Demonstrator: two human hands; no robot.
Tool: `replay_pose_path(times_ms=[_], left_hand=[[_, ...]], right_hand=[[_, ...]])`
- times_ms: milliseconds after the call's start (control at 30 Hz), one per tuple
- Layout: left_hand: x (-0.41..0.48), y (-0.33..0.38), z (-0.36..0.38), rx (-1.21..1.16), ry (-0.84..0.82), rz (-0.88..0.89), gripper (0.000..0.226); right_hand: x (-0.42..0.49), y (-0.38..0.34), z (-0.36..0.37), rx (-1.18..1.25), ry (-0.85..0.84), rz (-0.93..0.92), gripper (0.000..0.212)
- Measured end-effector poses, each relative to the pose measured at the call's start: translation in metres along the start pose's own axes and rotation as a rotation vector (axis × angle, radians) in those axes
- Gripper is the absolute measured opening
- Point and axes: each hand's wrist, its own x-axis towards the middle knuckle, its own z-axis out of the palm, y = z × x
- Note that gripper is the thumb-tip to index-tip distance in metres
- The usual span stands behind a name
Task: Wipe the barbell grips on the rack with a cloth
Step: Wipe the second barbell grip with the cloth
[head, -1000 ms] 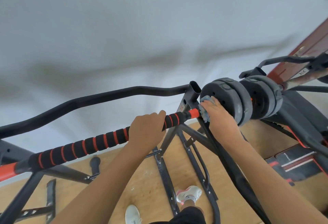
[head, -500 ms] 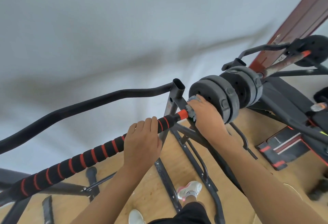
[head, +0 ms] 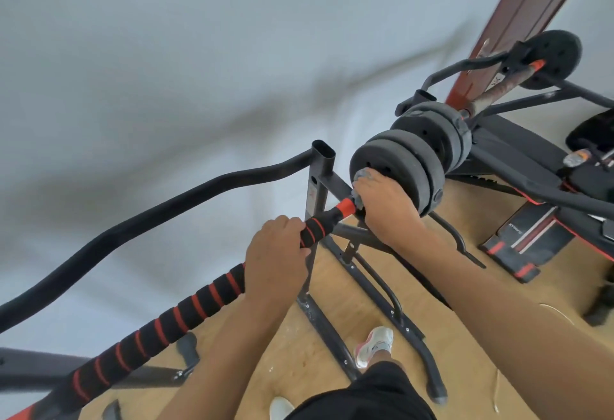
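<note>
Grey cloth (head: 362, 176) sat bunched under right hand (head: 387, 200), fingers curled, at bar's one-o'clock end touching inner weight plate (head: 395, 167); left hand (head: 277, 260) wrapped foam barbell grip (head: 186, 310); risk judged: cloth snagging there, striped foam left unwiped.

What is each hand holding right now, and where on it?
The left hand grips the black foam barbell grip with red rings near its right end. The right hand holds a crumpled grey cloth against the bar beside the black weight plates.
</note>
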Motion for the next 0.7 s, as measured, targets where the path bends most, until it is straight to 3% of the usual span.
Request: replay_pose_path(times_ms=[100, 200, 300, 367, 433, 500, 600, 700], left_hand=[[-0.006, 0.007, 0.007, 0.026, 0.048, 0.009, 0.029], [-0.01, 0.003, 0.017, 0.052, 0.136, 0.094, 0.033], [-0.011, -0.002, 0.027, 0.1, 0.239, 0.217, 0.037], [-0.015, 0.0, 0.03, 0.124, 0.295, 0.299, 0.035], [-0.02, 0.004, 0.03, 0.143, 0.31, 0.33, 0.031], [-0.025, 0.008, 0.027, 0.123, 0.29, 0.331, 0.031], [-0.026, 0.01, 0.028, 0.04, 0.292, 0.27, 0.032], [-0.028, 0.011, 0.036, 0.005, 0.322, 0.233, 0.024]], right_hand=[[-0.014, -0.027, 0.002, 0.262, -0.044, 0.093, 0.027], [-0.043, -0.062, 0.003, 0.571, -0.039, -0.074, 0.042], [-0.049, -0.043, 0.007, 0.45, 0.067, -0.205, 0.047], [-0.036, -0.015, 0.006, 0.218, 0.057, -0.104, 0.046], [-0.016, 0.003, 0.001, -0.007, -0.083, -0.007, 0.048], [-0.013, 0.003, 0.003, -0.022, -0.09, 0.035, 0.042], [-0.033, -0.016, -0.002, 0.225, -0.024, 0.114, 0.032], [-0.052, -0.055, -0.008, 0.523, -0.06, 0.042, 0.041]])
